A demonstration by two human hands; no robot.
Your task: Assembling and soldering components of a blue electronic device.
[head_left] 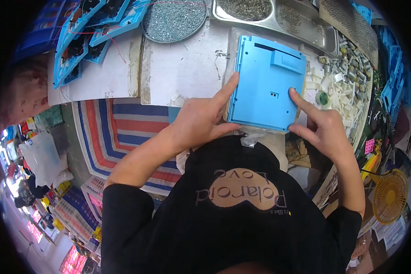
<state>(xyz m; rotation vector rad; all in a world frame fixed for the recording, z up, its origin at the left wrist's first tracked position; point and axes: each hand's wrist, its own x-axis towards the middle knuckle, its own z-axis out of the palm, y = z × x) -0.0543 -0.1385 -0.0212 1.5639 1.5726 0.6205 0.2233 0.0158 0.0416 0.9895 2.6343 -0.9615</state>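
A flat, squarish blue plastic casing (260, 86) lies near the table's front edge, on what looks like clear plastic wrap over a pad. It has a long dark slot near its far edge, a raised block below that slot and a small switch-like opening near the middle. My left hand (198, 116) grips its left side, index finger along the edge and thumb at the near edge. On the other side, my right hand (326, 128) holds it with the index finger on the right edge and the thumb at the near right corner. The undersides of both hands' grips are hidden.
Beyond the casing stand a round tray of screws (173, 20) and a metal tray (301, 27) of small parts. White plastic and metal pieces (347, 86) are heaped at right. Blue casings with wires (77, 50) are stacked at far left. A yellow fan (390, 196) stands lower right.
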